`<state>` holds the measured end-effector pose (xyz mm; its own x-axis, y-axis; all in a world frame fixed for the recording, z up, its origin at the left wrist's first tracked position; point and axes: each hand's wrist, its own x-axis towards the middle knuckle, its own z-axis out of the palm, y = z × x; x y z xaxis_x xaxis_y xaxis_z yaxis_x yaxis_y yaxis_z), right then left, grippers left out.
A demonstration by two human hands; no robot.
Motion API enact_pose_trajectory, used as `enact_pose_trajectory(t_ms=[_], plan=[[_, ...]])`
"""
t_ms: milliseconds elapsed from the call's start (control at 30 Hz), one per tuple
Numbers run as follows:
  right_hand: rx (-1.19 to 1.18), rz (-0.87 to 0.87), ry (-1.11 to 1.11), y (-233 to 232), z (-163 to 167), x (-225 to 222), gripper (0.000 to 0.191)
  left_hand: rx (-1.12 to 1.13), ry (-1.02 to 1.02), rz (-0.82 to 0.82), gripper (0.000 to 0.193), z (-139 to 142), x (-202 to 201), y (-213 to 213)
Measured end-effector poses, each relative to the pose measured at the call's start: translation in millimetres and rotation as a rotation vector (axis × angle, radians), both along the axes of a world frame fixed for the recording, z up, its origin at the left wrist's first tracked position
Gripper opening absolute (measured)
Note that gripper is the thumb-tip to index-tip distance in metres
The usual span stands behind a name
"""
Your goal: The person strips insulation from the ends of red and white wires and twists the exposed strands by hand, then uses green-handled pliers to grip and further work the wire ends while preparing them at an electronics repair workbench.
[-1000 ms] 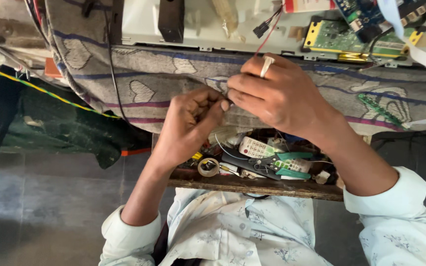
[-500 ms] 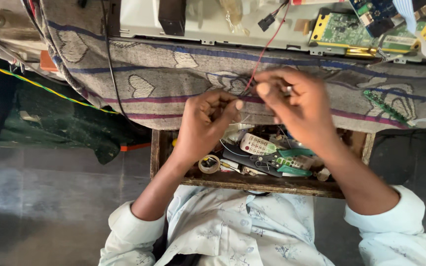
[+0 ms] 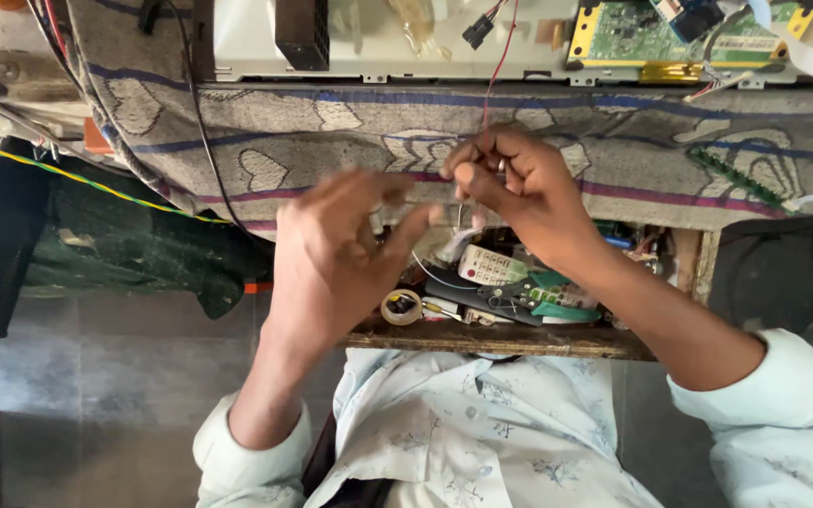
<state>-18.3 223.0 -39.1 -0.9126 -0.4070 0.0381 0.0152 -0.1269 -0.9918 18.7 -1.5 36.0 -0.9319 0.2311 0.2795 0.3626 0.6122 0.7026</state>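
Note:
My right hand (image 3: 524,193) is pinched shut in front of the patterned cloth (image 3: 331,132). It holds the lower end of a thin red wire (image 3: 493,85) that hangs from the metal chassis (image 3: 397,47) above. My left hand (image 3: 336,254) is blurred, its fingers spread apart, with the thumb reaching toward my right hand and nothing visibly in it. Both hands hover over an open wooden drawer (image 3: 491,341). A thin pale wire (image 3: 421,268) loops below my hands.
The drawer holds a white remote control (image 3: 486,266), a tape roll (image 3: 400,307), black cables and green boards. A green circuit board (image 3: 651,33) lies on the chassis at the upper right. A yellow-green wire (image 3: 77,174) crosses the left, above a dark green cloth (image 3: 134,245).
My hands were pinched close together; now my left hand has opened and drawn left and down. My right hand has shifted slightly left and stays pinched.

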Motion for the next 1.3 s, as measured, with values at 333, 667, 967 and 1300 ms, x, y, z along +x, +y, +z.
enact_pose_trajectory(t_ms=[333,667,967,1300], plan=[[-0.168,-0.062,-0.171,0,-12,33,0.021,0.365,-0.176,-0.295,0.019,-41,-51,33],[-0.014,-0.048,-0.157,13,-29,44,0.026,0.55,-0.321,-0.314,0.021,-58,-54,51],[-0.49,-0.073,-0.384,20,-27,41,0.025,0.794,-0.537,-0.405,0.019,-62,-56,51],[0.128,-0.279,-0.094,27,-46,52,0.022,0.675,-0.492,-0.421,0.016,-69,-51,44]])
